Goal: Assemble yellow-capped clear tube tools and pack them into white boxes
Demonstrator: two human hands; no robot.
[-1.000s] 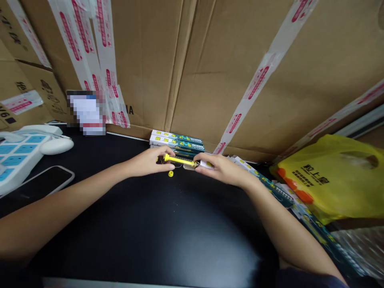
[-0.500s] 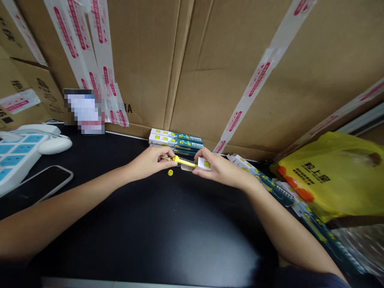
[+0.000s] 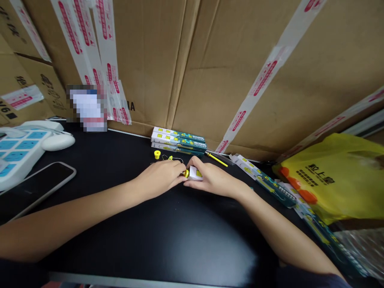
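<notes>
My left hand (image 3: 163, 176) is closed, its fingertips pinching the yellow end of a spring scale (image 3: 186, 173). That end sits at the mouth of a small white carton (image 3: 195, 173), and the scale's body is hidden inside. Wrapped around the carton, my right hand (image 3: 214, 178) steadies it just above the black table. Behind my left hand lie a flared yellow cap (image 3: 157, 154) and a small yellow piece with a thin wire hook (image 3: 170, 158). A yellow rod (image 3: 217, 159) lies beyond my right hand, beside a clear tube.
Stacked cartons (image 3: 180, 140) stand against a large cardboard box (image 3: 144, 60). More cartons (image 3: 267, 184) line the right side, near a yellow plastic bag (image 3: 336, 176). At left are a power strip (image 3: 24, 150), a white mouse-like object (image 3: 58, 142) and a phone (image 3: 39, 190).
The spring scale has slid rightward into the carton, leaving just its yellow end out. My left hand moved right, close to my right hand. Loose parts behind the hands now show.
</notes>
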